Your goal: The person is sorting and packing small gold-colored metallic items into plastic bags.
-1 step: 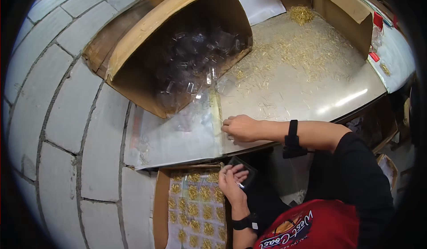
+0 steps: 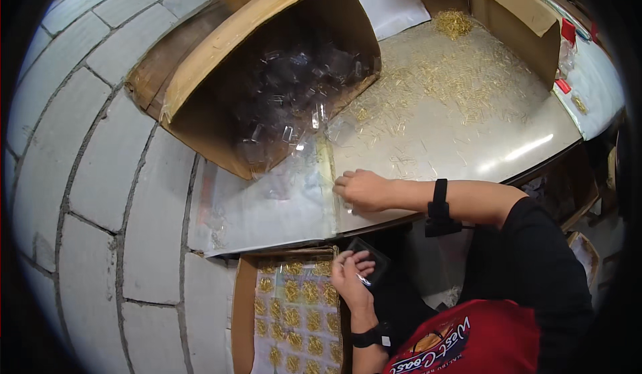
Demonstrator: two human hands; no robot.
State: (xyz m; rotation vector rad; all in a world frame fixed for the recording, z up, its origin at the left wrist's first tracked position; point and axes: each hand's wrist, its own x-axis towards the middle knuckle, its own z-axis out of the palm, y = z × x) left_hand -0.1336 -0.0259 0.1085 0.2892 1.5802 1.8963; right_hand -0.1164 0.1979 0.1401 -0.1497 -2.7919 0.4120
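My left hand [image 2: 353, 275] is below the table's front edge, fingers curled around a clear plastic box [image 2: 372, 262], whose far part stands out dark against my trousers. My right hand [image 2: 364, 190] rests on the front part of the metal tabletop [image 2: 481, 143], beside a strip of yellowish tape [image 2: 326, 173]. Its fingers are bent inward and pressed together, and what they hold, if anything, is hidden beneath them. Thin gold-coloured wire pieces [image 2: 461, 83] lie scattered beyond that hand, with a denser heap [image 2: 453, 23] at the back.
A cardboard box [image 2: 267, 6] lies on its side at the back left, full of clear plastic boxes [image 2: 294, 93]. Near my left hand stands an open carton [image 2: 242, 314] with rows of gold wire bundles. A cardboard wall [image 2: 518, 36] edges the tabletop at right.
Very little differs. My right hand has shifted slightly away from me on the tabletop; my left hand keeps hold of the clear plastic box.
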